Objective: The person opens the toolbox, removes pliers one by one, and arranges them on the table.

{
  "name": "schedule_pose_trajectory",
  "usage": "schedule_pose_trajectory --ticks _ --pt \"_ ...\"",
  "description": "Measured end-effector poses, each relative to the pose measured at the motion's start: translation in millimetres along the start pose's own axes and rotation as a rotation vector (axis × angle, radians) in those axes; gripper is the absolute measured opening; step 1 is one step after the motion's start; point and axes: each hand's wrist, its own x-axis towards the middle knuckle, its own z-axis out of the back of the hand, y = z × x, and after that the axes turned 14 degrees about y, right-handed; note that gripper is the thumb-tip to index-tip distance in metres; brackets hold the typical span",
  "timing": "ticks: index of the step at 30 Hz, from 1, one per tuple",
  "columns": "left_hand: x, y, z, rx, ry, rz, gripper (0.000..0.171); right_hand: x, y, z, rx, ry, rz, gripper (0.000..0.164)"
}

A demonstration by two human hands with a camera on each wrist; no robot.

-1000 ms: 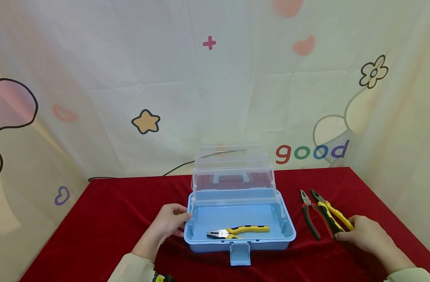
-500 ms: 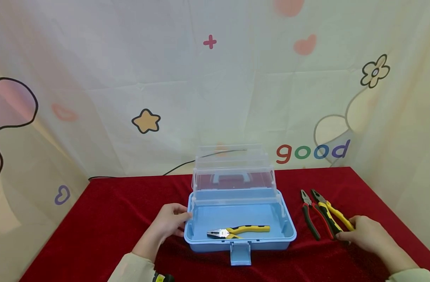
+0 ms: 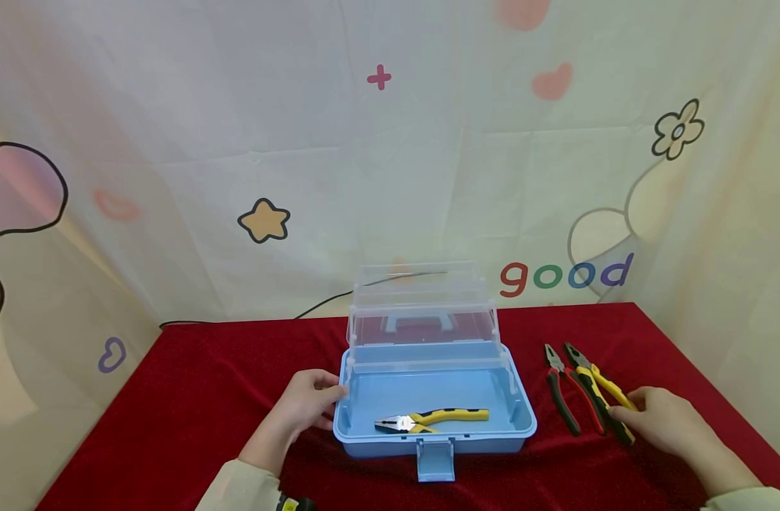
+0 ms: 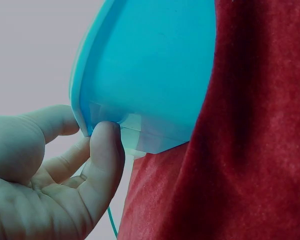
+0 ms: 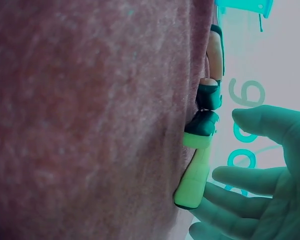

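Best, by judgement, to close the right hand (image 3: 664,420) round both handles of the yellow-and-black pliers (image 3: 613,390), well back toward the ends, so as to bring them together under control. Find these between the blue toolbox (image 3: 428,390) and the right edge of the table (image 3: 204,383), nose toward the back edge. Take care not to drag the red-and-black pliers (image 3: 561,406), splayed just beside, on the toolbox side. Brace the toolbox meanwhile with the left hand (image 3: 309,397), clamped on the left wall, thumb over the rim and fingertips outside. Press lightly there, to avoid tipping or jarring the clear lid (image 3: 421,291), raised toward the table's back edge.

Compare the views. From the head, apparently touching the handles with right thumb and forefinger; from the right wrist, thumb and fingers well apart, with no closed hold to be seen. Cannot tell how firmly, if at all, pressing there. From the left wrist, plainly pressing a fingertip on the outer wall, a contact hidden from the head. Only from the head, note the yellow pliers (image 3: 453,414) inside, lying along the front wall, and the lowered latch (image 3: 435,461).
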Motion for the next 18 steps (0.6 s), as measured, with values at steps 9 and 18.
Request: schedule_pose_trajectory --ticks 9,18 --pt "-2.1 -0.5 0.6 0.017 -0.008 0.002 0.029 -3 9 2 -0.004 -0.055 0.039 0.068" --pt "-1.9 -0.8 0.3 0.011 -0.002 -0.005 0.029 -5 20 2 0.013 -0.081 0.067 0.068"
